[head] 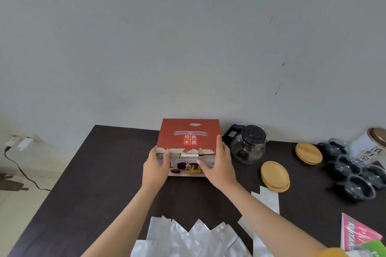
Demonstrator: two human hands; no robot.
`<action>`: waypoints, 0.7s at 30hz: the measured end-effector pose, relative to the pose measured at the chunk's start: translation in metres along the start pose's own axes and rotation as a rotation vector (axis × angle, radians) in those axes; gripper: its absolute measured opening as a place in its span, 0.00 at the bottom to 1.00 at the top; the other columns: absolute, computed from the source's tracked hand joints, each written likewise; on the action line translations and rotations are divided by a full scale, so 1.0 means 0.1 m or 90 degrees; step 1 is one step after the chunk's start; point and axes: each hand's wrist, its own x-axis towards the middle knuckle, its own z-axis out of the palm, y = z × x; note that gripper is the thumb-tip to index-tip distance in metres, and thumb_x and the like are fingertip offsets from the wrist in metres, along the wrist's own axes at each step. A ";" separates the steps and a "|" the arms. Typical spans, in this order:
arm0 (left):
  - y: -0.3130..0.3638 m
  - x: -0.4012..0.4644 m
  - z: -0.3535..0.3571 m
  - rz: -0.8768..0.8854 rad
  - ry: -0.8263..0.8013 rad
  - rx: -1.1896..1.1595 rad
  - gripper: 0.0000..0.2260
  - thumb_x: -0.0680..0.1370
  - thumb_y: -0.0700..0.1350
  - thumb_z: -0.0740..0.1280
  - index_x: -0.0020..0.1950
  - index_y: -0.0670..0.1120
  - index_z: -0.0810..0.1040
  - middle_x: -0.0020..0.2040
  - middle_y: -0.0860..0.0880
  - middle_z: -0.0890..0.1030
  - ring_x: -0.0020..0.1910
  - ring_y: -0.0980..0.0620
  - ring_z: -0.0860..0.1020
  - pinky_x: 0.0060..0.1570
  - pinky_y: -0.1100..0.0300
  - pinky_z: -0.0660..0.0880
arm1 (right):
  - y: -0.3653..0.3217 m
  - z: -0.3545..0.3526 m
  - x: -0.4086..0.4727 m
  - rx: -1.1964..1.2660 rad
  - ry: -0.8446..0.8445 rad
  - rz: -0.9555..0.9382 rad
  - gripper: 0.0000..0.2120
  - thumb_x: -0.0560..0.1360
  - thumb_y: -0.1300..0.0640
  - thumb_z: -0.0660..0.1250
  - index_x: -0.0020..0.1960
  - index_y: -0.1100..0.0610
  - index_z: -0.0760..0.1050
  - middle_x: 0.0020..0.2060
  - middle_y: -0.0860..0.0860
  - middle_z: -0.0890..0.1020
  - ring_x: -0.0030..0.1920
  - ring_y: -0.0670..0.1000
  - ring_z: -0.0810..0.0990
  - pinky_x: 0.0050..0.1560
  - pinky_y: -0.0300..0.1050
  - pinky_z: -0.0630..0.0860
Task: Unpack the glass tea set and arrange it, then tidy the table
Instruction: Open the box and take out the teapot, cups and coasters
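Red tea set box (pixel 189 142) sitting closed near the back middle of the dark table (pixel 100 183), right up by the wall. Left hand (pixel 155 168) clamped on its front left corner, thumb on the printed front face, fingers wrapped round the side. Right hand (pixel 218 165) gripping the front right corner, fingers reaching up over the lid edge, thumb on the front.

Just right of the box: glass teapot (pixel 247 145) with black lid and handle, standing upright. Further right, two round wooden lids (pixel 275 175), apart from each other, then a bunch of small glass cups (pixel 353 171) clustered together, plus a white tin (pixel 369 144) at the far edge.

Near edge: pile of silvery foil pouches (pixel 188 238) fanned out, overlapping. Pink booklet (pixel 355 233) off at the bottom right corner.
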 end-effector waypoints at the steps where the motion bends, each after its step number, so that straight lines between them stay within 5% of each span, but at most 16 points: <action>1: 0.01 0.09 0.02 -0.002 -0.008 0.012 0.18 0.80 0.53 0.60 0.67 0.46 0.68 0.51 0.53 0.78 0.51 0.51 0.78 0.44 0.60 0.73 | 0.00 0.03 0.08 -0.020 -0.004 -0.001 0.47 0.73 0.42 0.69 0.78 0.50 0.41 0.75 0.57 0.55 0.75 0.56 0.59 0.66 0.53 0.72; 13: -0.01 0.47 0.22 -0.054 -0.021 0.122 0.19 0.81 0.53 0.58 0.67 0.44 0.64 0.57 0.46 0.78 0.51 0.46 0.78 0.43 0.52 0.76 | 0.11 0.18 0.30 -0.185 -0.017 -0.015 0.40 0.77 0.40 0.62 0.79 0.55 0.45 0.76 0.61 0.50 0.74 0.58 0.60 0.62 0.48 0.75; 15: 0.03 0.44 0.27 -0.080 0.014 0.134 0.23 0.80 0.52 0.59 0.71 0.42 0.61 0.66 0.42 0.72 0.62 0.42 0.73 0.54 0.46 0.75 | 0.07 0.13 0.27 -0.191 -0.035 -0.002 0.40 0.77 0.42 0.63 0.79 0.53 0.43 0.77 0.59 0.47 0.74 0.58 0.61 0.61 0.48 0.75; 18: 0.11 0.24 0.39 -0.071 0.101 0.141 0.32 0.79 0.51 0.63 0.76 0.41 0.52 0.77 0.40 0.51 0.75 0.39 0.54 0.69 0.43 0.62 | 0.07 0.02 0.16 -0.183 -0.032 0.008 0.42 0.77 0.45 0.64 0.79 0.53 0.40 0.78 0.57 0.44 0.74 0.58 0.59 0.60 0.48 0.75; 21: 0.11 -0.11 0.60 0.080 0.133 0.190 0.29 0.77 0.46 0.66 0.73 0.39 0.58 0.76 0.37 0.53 0.74 0.37 0.54 0.69 0.42 0.60 | 0.22 -0.10 -0.06 -0.169 -0.023 -0.001 0.40 0.78 0.48 0.64 0.79 0.55 0.42 0.78 0.57 0.48 0.76 0.57 0.57 0.63 0.48 0.73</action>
